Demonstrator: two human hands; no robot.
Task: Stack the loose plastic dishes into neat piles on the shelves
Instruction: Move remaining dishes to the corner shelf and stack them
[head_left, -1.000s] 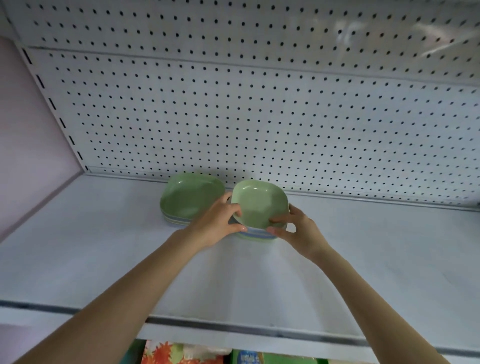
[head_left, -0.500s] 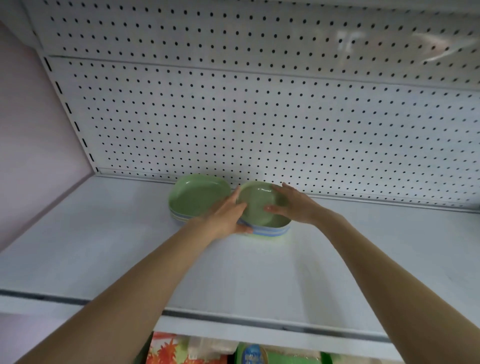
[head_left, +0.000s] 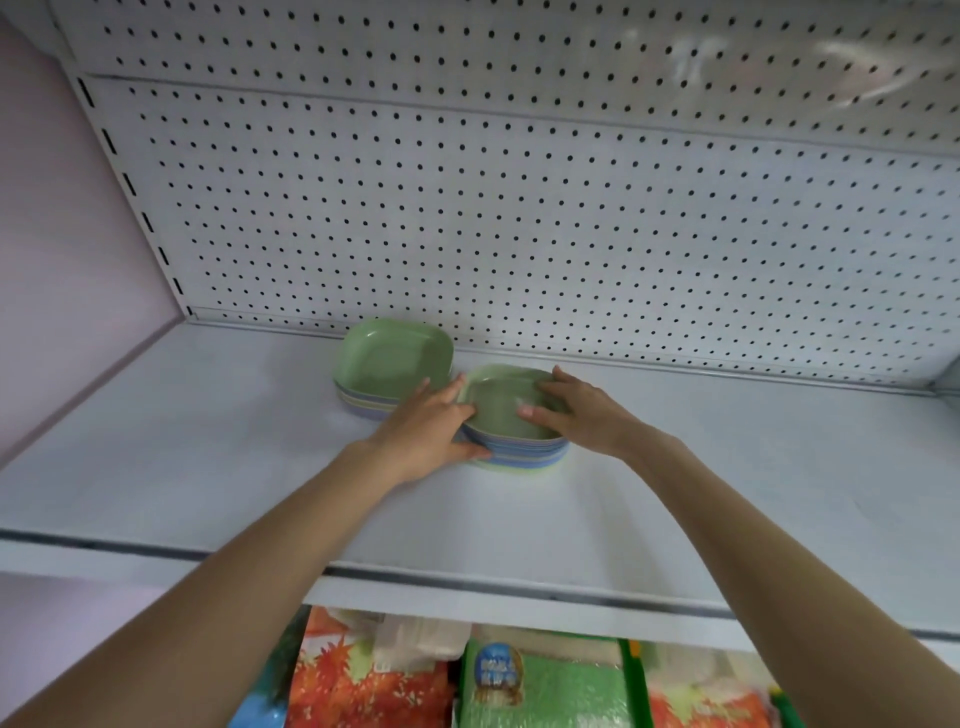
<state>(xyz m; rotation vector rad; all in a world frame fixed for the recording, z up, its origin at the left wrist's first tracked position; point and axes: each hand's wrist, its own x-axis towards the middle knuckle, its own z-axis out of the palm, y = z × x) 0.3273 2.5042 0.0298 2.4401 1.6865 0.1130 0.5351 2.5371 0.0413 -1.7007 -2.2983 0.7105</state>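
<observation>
Two piles of square plastic dishes stand at the back of the white shelf (head_left: 208, 467). The left pile (head_left: 392, 361) has a green dish on top and pale striped edges below. The right pile (head_left: 501, 415) touches it and is also topped by a green dish, over blue and light green ones. My left hand (head_left: 428, 434) grips the right pile's left side, fingers on the top rim and thumb along the lower edge. My right hand (head_left: 584, 415) lies flat on the top dish's right half, with the thumb inside the dish.
A white pegboard wall (head_left: 519, 234) rises right behind the piles and a pink side wall (head_left: 62, 260) closes the left. The shelf's front lip (head_left: 467, 577) runs under my forearms. Colourful packets (head_left: 545, 686) fill the level below.
My right hand left the front edge of the right pile and came down flat on its top dish. The tilted top dish has settled level on the pile.
</observation>
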